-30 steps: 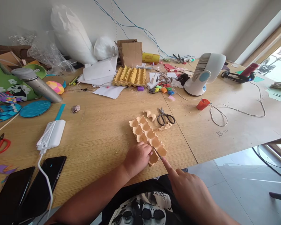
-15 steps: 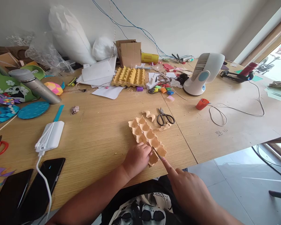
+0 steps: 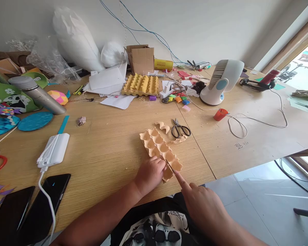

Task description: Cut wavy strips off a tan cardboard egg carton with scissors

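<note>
The pale egg carton (image 3: 157, 141) lies slantwise near the front edge of the table (image 3: 113, 143); the left hand (image 3: 149, 174) curls over its near part, fingers pressed on it, probably to steady it; the right hand (image 3: 202, 198) grips a thin blade (image 3: 170, 167), index finger stretched along its top, likely for control, the tip between 2 rows of cups; scissors (image 3: 179, 130) and 2 scraps (image 3: 163, 127) lie just beyond, seemingly set clear.

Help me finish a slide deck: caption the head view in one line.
Left hand holding a tan egg tray, right hand with a slim tool against it, scissors lying nearby.
</note>
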The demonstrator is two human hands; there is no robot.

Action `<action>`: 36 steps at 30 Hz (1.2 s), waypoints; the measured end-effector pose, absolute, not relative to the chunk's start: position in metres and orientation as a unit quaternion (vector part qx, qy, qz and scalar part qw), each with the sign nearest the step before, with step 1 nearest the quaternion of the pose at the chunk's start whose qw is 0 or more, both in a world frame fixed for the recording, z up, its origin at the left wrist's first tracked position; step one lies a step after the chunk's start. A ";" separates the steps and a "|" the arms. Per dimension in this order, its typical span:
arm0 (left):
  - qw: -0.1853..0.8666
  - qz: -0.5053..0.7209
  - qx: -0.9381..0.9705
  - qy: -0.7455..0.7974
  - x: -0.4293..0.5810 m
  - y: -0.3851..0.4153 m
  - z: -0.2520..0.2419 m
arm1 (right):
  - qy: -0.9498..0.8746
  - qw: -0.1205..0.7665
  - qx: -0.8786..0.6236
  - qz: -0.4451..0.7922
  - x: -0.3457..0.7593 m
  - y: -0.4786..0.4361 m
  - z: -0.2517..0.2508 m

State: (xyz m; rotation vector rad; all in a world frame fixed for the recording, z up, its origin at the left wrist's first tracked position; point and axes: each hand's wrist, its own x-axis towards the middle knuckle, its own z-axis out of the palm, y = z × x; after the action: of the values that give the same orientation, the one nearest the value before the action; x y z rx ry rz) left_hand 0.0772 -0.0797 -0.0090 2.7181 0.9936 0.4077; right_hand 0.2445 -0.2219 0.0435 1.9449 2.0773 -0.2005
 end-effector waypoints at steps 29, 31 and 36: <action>0.131 0.135 0.918 0.348 0.077 -0.080 -0.008 | 0.719 0.112 0.682 -0.076 0.238 -0.218 0.044; 0.129 0.138 0.918 0.350 0.076 -0.080 -0.009 | 0.716 0.099 0.685 -0.089 0.239 -0.218 0.048; 0.132 0.142 0.918 0.345 0.076 -0.079 -0.010 | 0.714 0.106 0.686 -0.097 0.244 -0.224 0.054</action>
State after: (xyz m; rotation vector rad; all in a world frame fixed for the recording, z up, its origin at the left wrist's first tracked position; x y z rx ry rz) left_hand 0.0762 -0.0793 -0.0096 2.6660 1.0016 0.4126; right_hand 0.2444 -0.2237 0.0542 2.0201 2.1019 -0.2850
